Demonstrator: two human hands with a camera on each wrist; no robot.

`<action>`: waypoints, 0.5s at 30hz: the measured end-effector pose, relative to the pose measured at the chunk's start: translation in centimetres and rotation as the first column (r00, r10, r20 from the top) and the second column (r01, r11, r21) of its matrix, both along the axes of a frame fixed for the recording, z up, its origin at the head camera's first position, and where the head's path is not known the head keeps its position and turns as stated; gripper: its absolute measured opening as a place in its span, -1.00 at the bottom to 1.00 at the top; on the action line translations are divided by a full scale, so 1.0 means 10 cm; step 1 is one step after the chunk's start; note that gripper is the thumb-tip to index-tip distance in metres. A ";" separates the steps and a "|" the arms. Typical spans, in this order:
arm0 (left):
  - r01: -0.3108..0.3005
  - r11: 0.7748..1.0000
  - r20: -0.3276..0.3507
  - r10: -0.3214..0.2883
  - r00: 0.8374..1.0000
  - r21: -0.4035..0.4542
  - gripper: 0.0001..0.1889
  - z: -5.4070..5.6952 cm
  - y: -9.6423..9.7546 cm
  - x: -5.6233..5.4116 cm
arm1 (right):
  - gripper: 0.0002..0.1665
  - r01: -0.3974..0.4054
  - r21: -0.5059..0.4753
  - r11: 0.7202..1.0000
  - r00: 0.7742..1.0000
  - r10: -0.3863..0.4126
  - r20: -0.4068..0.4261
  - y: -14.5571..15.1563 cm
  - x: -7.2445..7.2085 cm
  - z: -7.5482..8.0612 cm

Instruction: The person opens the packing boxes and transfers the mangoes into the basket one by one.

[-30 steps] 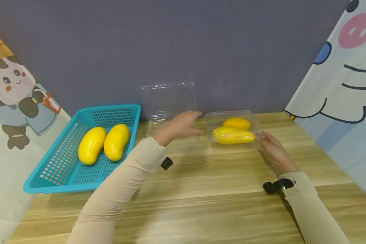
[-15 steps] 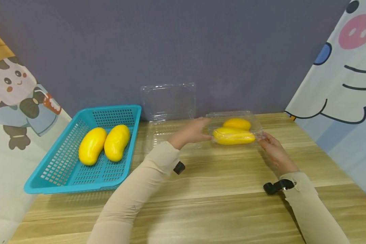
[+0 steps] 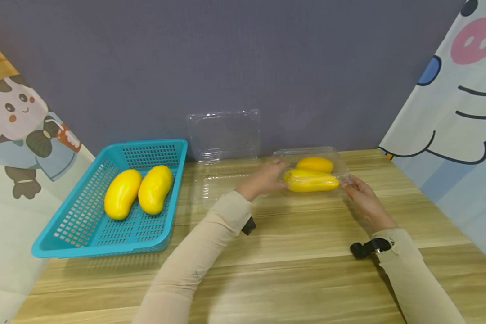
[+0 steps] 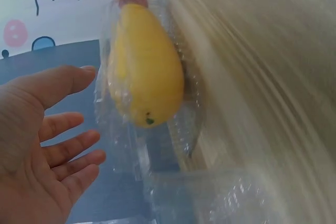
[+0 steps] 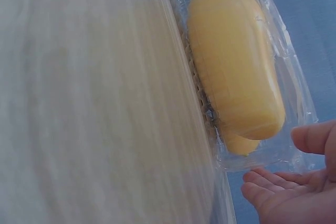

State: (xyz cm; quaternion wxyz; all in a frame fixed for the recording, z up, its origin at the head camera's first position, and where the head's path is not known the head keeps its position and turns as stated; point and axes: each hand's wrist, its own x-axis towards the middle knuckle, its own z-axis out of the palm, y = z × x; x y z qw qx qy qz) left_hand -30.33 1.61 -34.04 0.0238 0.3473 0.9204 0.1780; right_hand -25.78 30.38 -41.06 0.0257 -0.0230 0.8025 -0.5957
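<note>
A clear plastic clamshell box (image 3: 340, 163) at the back right holds two yellow mangoes, a front mango (image 3: 313, 181) and a back mango (image 3: 319, 164). Its lid lies down over them. My right hand (image 3: 364, 201) pinches the box's right corner; in the right wrist view its thumb (image 5: 314, 138) is above the edge and its fingers below. My left hand (image 3: 263, 181) is at the box's left end. In the left wrist view its fingers (image 4: 76, 148) are spread, with a gap between them and the plastic.
Left of the left hand, a second clamshell stands with its lid (image 3: 227, 135) raised against the grey wall. A blue basket (image 3: 101, 249) at the left holds two more mangoes, a left one (image 3: 123, 194) and a right one (image 3: 155, 189). Everything rests on a wooden table (image 3: 308, 279).
My left hand has moved right, from in front of the second clamshell to the left end of the box with mangoes. The right hand keeps its hold on the corner.
</note>
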 end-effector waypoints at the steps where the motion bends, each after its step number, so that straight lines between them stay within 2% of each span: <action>1: 0.003 1.000 -0.009 -0.003 1.000 0.000 -0.28 -0.01 0.02 0.00 | -0.21 0.001 0.005 1.000 1.000 -0.001 0.001 0.00 0.00 0.00; 6: 0.006 1.000 -0.053 -0.007 0.999 -0.017 -0.29 -0.08 0.09 -0.02 | -0.19 -0.001 0.018 1.000 1.000 0.001 0.003 0.00 0.01 0.01; 15: -0.041 0.992 -0.117 0.027 0.993 -0.116 -0.30 -0.14 0.16 -0.03 | -0.22 0.003 0.047 0.999 1.000 -0.002 -0.004 0.00 0.02 0.02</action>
